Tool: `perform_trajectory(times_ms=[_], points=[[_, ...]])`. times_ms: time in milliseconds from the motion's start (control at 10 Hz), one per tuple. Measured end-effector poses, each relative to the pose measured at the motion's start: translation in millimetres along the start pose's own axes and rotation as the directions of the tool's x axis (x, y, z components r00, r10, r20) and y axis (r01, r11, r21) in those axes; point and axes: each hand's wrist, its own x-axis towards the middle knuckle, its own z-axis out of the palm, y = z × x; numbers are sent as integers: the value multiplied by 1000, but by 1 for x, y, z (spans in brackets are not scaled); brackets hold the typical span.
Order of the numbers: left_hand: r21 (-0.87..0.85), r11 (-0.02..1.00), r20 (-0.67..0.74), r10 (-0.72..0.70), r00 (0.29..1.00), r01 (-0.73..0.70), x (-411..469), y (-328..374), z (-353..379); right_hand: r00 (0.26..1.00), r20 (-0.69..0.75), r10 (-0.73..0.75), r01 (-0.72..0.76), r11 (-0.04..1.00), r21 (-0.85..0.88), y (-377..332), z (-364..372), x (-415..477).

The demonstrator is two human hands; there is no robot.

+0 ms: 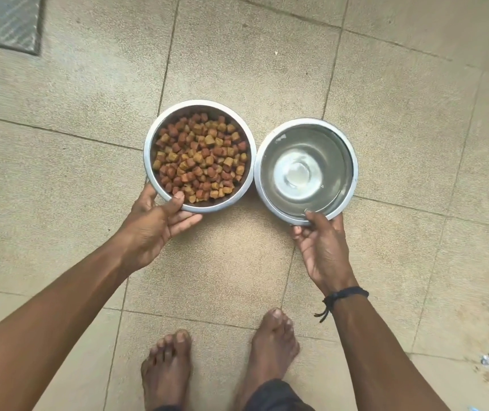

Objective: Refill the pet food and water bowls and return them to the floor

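Head: food bowl against water bowl

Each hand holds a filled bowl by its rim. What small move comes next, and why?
Probably settle both flat on the tiled floor and let go. The kibble bowl in the left hand is full, the water bowl in the right hand holds water; whether they already touch the floor is unclear.

Food bowl left; water bowl right (rims touching).
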Motion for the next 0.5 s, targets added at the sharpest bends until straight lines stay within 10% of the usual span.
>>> perform_trajectory(times_ms=[300,500], points=[[19,1000,-11,-19,1000,19,-6,-4,-5,1000,0,-3,3,999,-44,1,-10,0],[260,960,-88,-87,992,107,-41,5,-1,997,-66,45,-68,911,-407,-17,-6,-22]])
